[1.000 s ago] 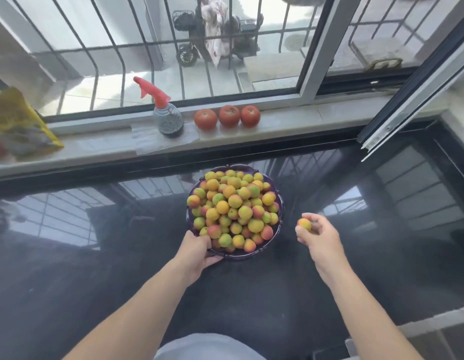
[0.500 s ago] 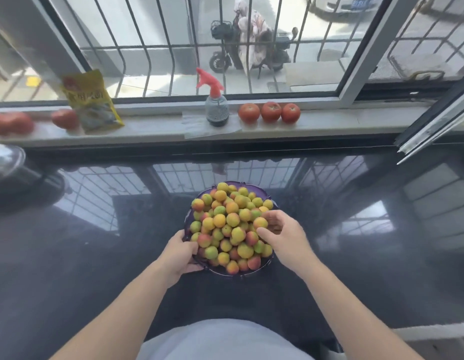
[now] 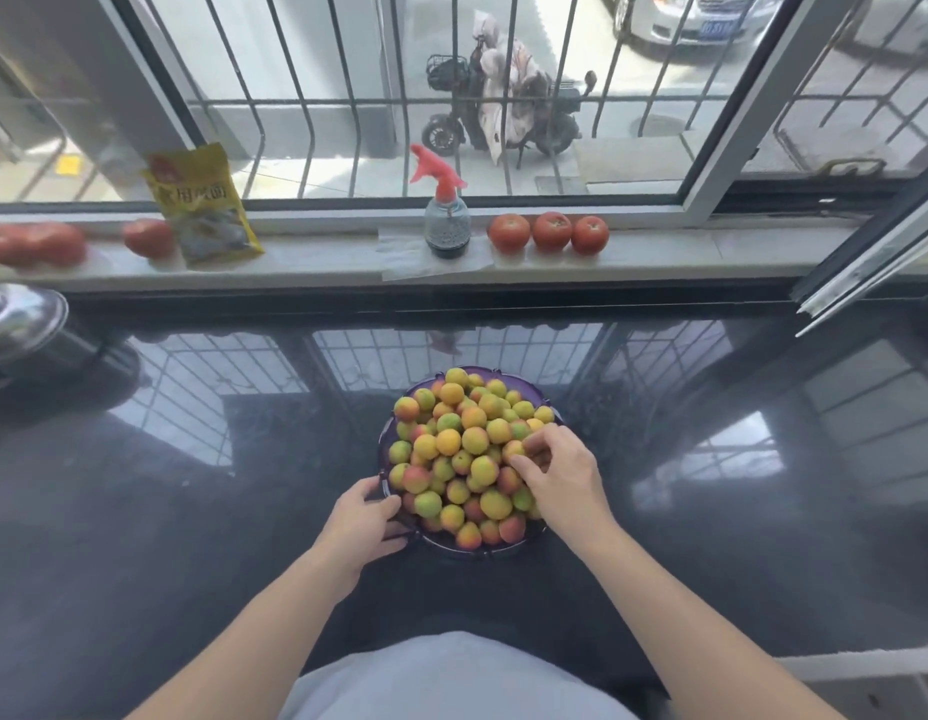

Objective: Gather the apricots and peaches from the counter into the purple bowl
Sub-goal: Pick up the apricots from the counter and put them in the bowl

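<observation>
The purple bowl (image 3: 503,550) stands on the glossy black counter (image 3: 192,511) straight ahead of me, heaped with several yellow, green and red apricots and peaches (image 3: 462,449). My left hand (image 3: 360,527) grips the bowl's near-left rim, thumb above and fingers below. My right hand (image 3: 560,475) lies over the right side of the heap. Its curled fingertips pinch one apricot (image 3: 513,450) that rests on the pile. I see no loose fruit on the counter.
On the window sill behind stand a red-topped spray bottle (image 3: 446,226), three tomatoes (image 3: 550,232), a yellow packet (image 3: 202,205) and more tomatoes (image 3: 36,244) at far left. A metal pot (image 3: 15,319) sits at the counter's left edge. An open window sash (image 3: 867,262) juts in at right.
My right hand carried an apricot from the counter on the right onto the heap in the bowl. My view tilted up and left. The left hand stayed on the rim.
</observation>
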Tool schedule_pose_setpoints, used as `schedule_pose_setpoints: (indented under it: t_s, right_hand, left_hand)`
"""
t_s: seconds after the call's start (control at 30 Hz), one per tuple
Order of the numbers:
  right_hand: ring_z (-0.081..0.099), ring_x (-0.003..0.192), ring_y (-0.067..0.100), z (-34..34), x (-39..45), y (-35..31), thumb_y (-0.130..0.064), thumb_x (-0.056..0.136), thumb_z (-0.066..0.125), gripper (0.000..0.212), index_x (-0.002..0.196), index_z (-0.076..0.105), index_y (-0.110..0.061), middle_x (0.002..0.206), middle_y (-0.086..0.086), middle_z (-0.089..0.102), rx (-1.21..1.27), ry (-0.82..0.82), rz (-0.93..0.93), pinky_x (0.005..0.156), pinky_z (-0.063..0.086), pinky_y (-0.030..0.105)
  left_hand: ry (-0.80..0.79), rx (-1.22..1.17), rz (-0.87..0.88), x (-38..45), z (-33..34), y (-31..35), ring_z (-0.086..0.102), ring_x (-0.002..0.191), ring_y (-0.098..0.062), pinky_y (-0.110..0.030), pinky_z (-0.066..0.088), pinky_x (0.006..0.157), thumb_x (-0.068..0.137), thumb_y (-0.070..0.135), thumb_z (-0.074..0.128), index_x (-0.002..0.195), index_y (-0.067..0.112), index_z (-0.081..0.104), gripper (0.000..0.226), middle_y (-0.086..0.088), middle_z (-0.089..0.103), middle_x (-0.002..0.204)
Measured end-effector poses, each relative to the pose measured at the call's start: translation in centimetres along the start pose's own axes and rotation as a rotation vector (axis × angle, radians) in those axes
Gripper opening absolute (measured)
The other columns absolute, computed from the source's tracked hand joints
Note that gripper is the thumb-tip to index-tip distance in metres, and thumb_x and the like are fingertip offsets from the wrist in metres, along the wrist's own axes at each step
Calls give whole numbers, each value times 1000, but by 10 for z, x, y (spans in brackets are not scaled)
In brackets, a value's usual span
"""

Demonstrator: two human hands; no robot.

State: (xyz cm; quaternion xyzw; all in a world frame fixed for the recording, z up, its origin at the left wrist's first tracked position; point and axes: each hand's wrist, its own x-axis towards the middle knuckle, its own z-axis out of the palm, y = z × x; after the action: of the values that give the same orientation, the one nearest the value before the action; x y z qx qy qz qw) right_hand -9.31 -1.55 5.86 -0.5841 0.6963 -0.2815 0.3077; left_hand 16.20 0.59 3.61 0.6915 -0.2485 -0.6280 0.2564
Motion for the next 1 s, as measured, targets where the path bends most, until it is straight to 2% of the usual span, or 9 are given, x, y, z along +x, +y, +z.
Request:
schedule_pose_setpoints:
  t_s: [0.1,0.17,0.23,0.3,0.4,0.5,0.7,0.83,1.0]
  right_hand:
    - [59,84,3,-4,-3,4,-30,87,76,15,93,63,-29,97,-13,55,18,28,-18,78,52,27]
    - [59,86,1,-6,-8,8,-27,90,72,14,102,66,-26,104,-13,52,69,101,-2,81,53,29]
    - [57,96,2,-6,-12,15,-20,93,66,17,111,65,-23,112,-12,51,77,149,-1,90,53,35]
    - [49,118,5,-3,-15,23,-18,97,58,25,122,64,-23,127,-11,50,28,133,-33,105,45,37]
    - [28,141,7,2,-12,23,-22,103,48,40,143,54,-23,154,-12,36,-44,19,-68,119,26,30]
    - [11,151,9,9,-3,18,-29,106,42,47,154,40,-28,165,-8,21,-134,-93,-145,125,15,34]
    - [1,155,11,22,3,19,-47,106,31,57,160,21,-32,169,-7,10,-269,-188,-251,127,10,45]
    - [7,155,15,27,13,24,-51,105,29,56,157,29,-31,167,-7,16,-253,-149,-190,127,11,44]
    - [23,149,18,34,22,25,-59,100,23,64,151,40,-24,157,-2,38,-151,-66,-148,125,16,43]
  left_hand:
    - [292,259,236,-6,8,1,64,119,-21,-39,52,99,104,16,59,151,20,51,47,-6,58,146]
    - [391,513,556,-15,18,6,48,140,-20,-40,43,115,102,19,59,151,21,53,49,-2,48,155]
    - [287,823,916,-16,32,15,35,153,-25,-44,32,126,103,25,54,154,19,53,51,-5,41,163]
    - [157,1122,1102,-8,51,25,22,161,-31,-48,19,132,104,40,40,160,24,46,58,-9,30,172]
    - [30,1302,963,-2,79,44,-2,166,-30,-48,-2,133,101,59,13,168,34,26,73,-5,6,179]
    - [12,1344,863,6,85,44,-4,166,-26,-46,-2,133,95,64,0,170,40,11,80,0,-1,180]
    - [142,1294,1110,9,63,1,17,163,-30,-49,14,132,104,42,36,169,27,28,67,-6,21,177]
    - [224,1300,1257,14,57,-16,20,162,-36,-53,18,129,104,36,45,166,28,29,65,-10,23,176]
    - [304,1312,1392,19,51,-25,37,148,-40,-61,38,118,99,37,52,156,23,43,59,-14,37,160]
